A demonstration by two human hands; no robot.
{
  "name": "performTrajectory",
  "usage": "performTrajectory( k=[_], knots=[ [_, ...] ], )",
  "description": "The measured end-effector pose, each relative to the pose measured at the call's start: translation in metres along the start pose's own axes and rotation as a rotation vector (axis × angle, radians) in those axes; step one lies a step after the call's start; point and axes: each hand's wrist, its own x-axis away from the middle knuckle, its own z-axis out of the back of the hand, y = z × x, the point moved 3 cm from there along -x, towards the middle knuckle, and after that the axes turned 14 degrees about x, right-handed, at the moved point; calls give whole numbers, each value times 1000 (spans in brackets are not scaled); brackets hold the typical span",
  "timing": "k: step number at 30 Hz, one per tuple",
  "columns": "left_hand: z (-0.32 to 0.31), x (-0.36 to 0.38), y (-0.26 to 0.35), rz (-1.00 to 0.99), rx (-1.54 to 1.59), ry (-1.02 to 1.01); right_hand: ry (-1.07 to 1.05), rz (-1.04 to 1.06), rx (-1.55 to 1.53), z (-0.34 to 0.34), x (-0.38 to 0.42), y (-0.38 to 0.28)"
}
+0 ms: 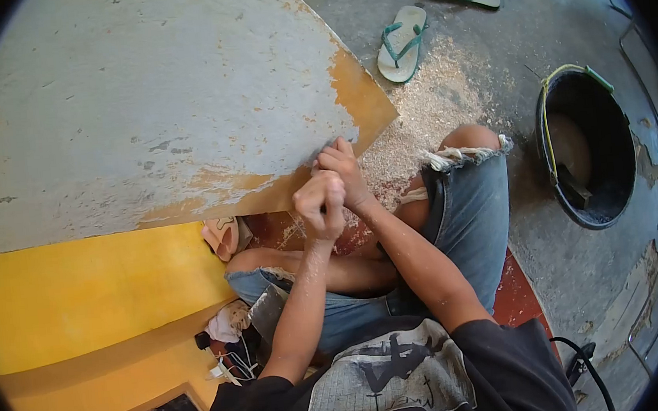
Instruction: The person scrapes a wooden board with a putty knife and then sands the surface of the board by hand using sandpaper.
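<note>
A large board (156,103) with worn grey paint covers the upper left, its bare tan wood showing along the near edge and corner. Both my hands are at that near edge, close to the corner. My left hand (320,206) is curled into a fist just in front of the edge. Touching it, my right hand (343,171) is also closed, its knuckles over the board's edge. Whatever the fingers hold, if anything, is hidden. Pale shavings (444,90) lie on the floor beyond the corner.
Two flip-flops (403,45) lie on the concrete floor at the top. On the right stands a black bucket (586,148) with a yellow-green handle. A yellow surface (94,289) is at left; cables (238,358) and cloth lie beside my knee.
</note>
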Motion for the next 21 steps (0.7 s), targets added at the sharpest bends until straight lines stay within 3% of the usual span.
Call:
performTrajectory(
  k=[3,4,7,9,12,15,16,17,19,21],
  knots=[
    [15,2,13,30,30,59,47,116,-10,-11,-3,-13],
    [19,0,21,-157,129,20,17,152,-6,-8,-7,-22],
    [12,5,11,-23,53,61,38,100,7,-4,-3,-12],
    [5,10,14,-32,25,45,5,24,21,-11,11,3],
    [-2,6,23,-113,71,-52,33,127,-41,3,0,-14],
    [-5,16,4,13,-74,-29,-14,51,8,-11,19,8],
    [-1,15,-8,230,-99,-54,-85,-24,12,-16,25,13],
    [2,19,-7,235,-95,-59,-85,-31,15,-21,33,14],
    [-2,11,11,24,-2,-66,7,64,-65,-12,15,-3],
    [-3,16,20,-4,15,-75,-54,87,-106,-2,17,-8]
  ],
)
